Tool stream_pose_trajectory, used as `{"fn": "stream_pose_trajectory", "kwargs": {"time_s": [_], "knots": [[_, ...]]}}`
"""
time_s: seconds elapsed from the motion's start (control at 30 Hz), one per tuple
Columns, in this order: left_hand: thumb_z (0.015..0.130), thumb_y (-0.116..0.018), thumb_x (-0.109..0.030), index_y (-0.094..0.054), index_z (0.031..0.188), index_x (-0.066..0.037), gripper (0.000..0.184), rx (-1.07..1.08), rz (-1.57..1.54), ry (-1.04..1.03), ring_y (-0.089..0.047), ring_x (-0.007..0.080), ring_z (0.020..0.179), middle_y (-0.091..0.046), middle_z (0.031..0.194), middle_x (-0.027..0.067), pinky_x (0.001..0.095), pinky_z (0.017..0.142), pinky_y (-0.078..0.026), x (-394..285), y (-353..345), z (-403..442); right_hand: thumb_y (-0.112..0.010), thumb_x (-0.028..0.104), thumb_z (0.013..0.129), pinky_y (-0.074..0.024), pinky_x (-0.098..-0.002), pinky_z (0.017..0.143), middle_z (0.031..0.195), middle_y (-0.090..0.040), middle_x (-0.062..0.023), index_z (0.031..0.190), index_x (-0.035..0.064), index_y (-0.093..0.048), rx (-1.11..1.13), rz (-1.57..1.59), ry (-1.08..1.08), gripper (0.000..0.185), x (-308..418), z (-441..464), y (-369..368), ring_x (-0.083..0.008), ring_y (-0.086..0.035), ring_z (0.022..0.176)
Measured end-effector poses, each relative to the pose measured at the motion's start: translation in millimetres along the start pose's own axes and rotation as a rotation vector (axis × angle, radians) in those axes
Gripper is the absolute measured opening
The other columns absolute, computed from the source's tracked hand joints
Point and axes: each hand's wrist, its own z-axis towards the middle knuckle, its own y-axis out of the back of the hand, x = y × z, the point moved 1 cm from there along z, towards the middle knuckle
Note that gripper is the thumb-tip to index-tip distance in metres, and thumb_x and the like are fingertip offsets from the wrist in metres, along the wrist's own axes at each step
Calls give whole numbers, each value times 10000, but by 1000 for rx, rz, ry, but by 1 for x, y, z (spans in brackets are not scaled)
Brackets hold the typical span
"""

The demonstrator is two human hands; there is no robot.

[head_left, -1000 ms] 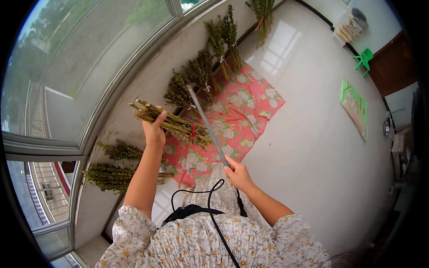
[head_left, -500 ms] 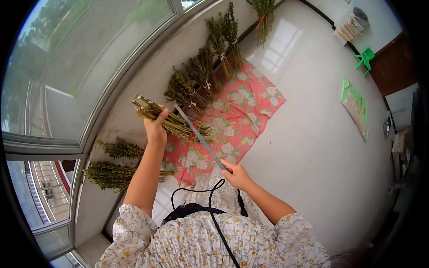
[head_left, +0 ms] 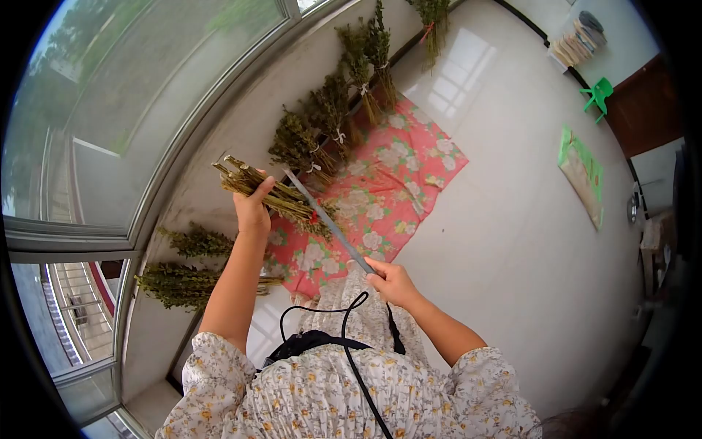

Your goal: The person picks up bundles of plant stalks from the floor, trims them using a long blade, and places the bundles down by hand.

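Note:
My left hand (head_left: 252, 205) is wrapped round a bundle of dried stems (head_left: 290, 207), its cut ends pointing up and left and a red tie near its leafy end. My right hand (head_left: 389, 281) is closed on the lower end of a long grey rod (head_left: 322, 214). The rod slants up and left, its far end beside the bundle, close to the stems; whether the two touch I cannot tell. Below them lies a pink flowered cloth (head_left: 395, 172) on the floor.
Several tied plant bundles (head_left: 329, 110) lean along the wall under the window. More bundles (head_left: 179, 285) lie left of my left forearm. A green and white bag (head_left: 581, 178) and a green chair (head_left: 599, 95) are at the right. A black cord (head_left: 346, 322) hangs at my waist.
The rod's far end has come down and left toward the bundle, with my right hand moving only slightly. My left hand still holds the bundle, which has shifted a little.

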Motion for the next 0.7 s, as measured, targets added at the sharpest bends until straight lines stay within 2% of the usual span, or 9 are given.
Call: {"fn": "stream_pose_trajectory", "kwargs": {"time_s": [0.03, 0.1, 0.23, 0.37, 0.43, 0.47, 0.6, 0.67, 0.7], "knots": [[693, -700, 35, -542, 896, -72, 278, -1, -18, 7, -528, 179, 845, -550, 884, 21, 322, 760, -414, 0, 0, 1, -567, 113, 828, -389, -246, 488, 631, -552, -19, 1252, 26, -476, -3, -4, 1, 443, -2, 2, 3, -64, -459, 509], [694, -699, 35, -543, 896, -75, 278, 10, -25, 0, -528, 181, 842, -550, 883, 22, 322, 759, -413, 0, 1, 1, -550, 93, 843, -374, -238, 437, 608, -521, -12, 1282, 15, -440, -291, 216, -3, 460, -2, 5, 9, -60, -434, 460], [697, -699, 33, -545, 895, -85, 277, 7, -31, 1, -528, 180, 839, -552, 885, 18, 322, 762, -413, -3, 4, 0, -527, 74, 857, -368, -232, 398, 595, -488, -4, 1303, 20, -415, -473, 456, -7, 463, 9, 4, 27, -58, -423, 435], [699, -703, 26, -546, 894, -89, 275, 4, -43, -9, -528, 175, 843, -553, 888, 12, 316, 767, -414, -3, -3, -2, -515, 65, 862, -367, -228, 385, 597, -472, 3, 1309, 21, -406, -408, 367, 24, 462, -8, -2, -1, -52, -423, 434], [700, -709, 17, -547, 893, -89, 274, 7, -37, -32, -527, 174, 844, -554, 885, 9, 316, 768, -415, 0, -6, -1, -531, 86, 855, -378, -235, 411, 604, -489, -1, 1295, 32, -433, -74, 31, 160, 454, 1, -8, -15, -52, -430, 448], [700, -709, 17, -547, 893, -89, 274, 8, -35, -30, -527, 174, 844, -554, 885, 9, 316, 768, -415, 1, -7, -1, -549, 110, 844, -386, -244, 442, 612, -506, -3, 1275, 47, -465, -30, 225, -91, 444, 2, -11, -2, -52, -435, 466], [700, -706, 21, -544, 897, -85, 276, 34, -33, -51, -528, 175, 843, -553, 874, 14, 319, 771, -416, -3, -10, -4, -553, 114, 839, -384, -253, 451, 611, -505, -1, 1265, 62, -481, -283, 342, -48, 435, 0, -5, -3, -56, -434, 472], [701, -704, 24, -543, 900, -84, 278, 41, -25, -56, -528, 174, 843, -553, 870, 15, 320, 771, -417, -4, -10, -6, -553, 118, 837, -383, -251, 466, 617, -511, -3, 1261, 67, -487, -25, 31, 30, 432, -3, -9, -6, -58, -436, 485], [703, -701, 26, -541, 902, -82, 277, 31, -24, -26, -527, 173, 847, -551, 874, 16, 322, 769, -416, -5, -7, -6, -553, 118, 837, -383, -251, 466, 617, -511, -3, 1261, 67, -487, -30, 33, 29, 432, -2, -10, -5, -58, -436, 485]]}}
